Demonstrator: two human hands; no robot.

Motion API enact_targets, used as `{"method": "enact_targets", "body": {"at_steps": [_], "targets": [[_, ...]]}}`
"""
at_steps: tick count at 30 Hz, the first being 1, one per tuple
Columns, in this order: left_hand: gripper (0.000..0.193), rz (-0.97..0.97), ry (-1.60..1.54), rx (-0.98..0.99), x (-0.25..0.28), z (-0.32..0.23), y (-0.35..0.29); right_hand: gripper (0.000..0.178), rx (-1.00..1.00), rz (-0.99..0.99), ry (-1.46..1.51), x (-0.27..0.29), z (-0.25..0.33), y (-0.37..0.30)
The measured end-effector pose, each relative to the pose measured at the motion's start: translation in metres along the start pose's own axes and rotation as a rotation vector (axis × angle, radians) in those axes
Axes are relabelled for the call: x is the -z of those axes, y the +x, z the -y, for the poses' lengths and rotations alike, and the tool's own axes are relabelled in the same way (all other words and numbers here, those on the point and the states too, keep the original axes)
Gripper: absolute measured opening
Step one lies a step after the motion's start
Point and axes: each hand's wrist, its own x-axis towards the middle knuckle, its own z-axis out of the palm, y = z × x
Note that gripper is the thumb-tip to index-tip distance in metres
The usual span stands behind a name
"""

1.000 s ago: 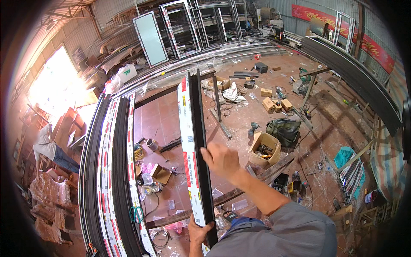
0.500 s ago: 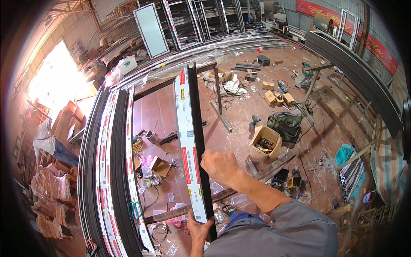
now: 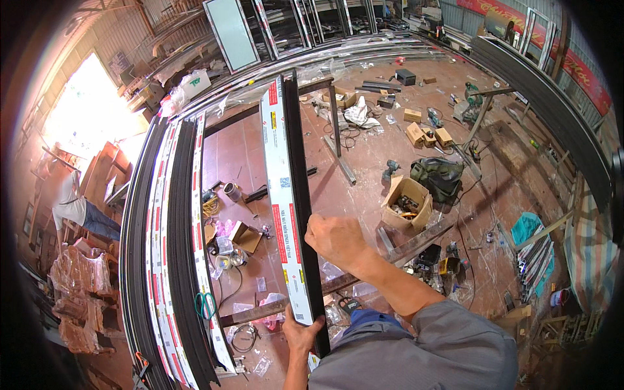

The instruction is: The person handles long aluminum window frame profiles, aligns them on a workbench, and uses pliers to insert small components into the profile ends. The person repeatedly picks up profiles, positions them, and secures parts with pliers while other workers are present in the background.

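Behind the long profile [image 3: 281, 195], the left hand [image 3: 301, 334] is partly hidden. Left of the profile, a person [image 3: 73, 210] has a blurred head; right of it, a cardboard box [image 3: 398, 222] holds pieces [image 3: 409, 205] too small to tell.

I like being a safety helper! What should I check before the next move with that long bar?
1. Left hand gripping the long bar: ok, wrapped around its lower part.
2. Right hand gripping it too: cannot tell; it is curled at the dark edge.
3. Bar apart from the stack of bars on the left: ok, a gap shows.
4. Scissors with teal handles off the stack: not ok, they lie on it.
5. Floor tidy: not ok; an open cardboard box and green bag are there.
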Motion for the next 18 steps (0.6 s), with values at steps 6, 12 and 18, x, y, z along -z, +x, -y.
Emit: {"method": "enact_targets", "body": {"at_steps": [6, 12, 18], "targets": [[0.072, 0.008, 0.107, 0.045, 0.0, -0.021, -0.004, 0.021, 0.001, -0.031, 0.016, -0.004, 0.0, -0.006], [0.069, 0.192, -0.169, 0.119, 0.02, -0.007, 0.008, 0.026, -0.141, -0.183, 0.391, -0.016, 0.009, -0.014], [0.068, 0.268, -0.176, 0.142, 0.033, 0.018, 0.001, 0.028, -0.195, -0.213, 0.719, 0.007, 0.019, 0.016]]}}
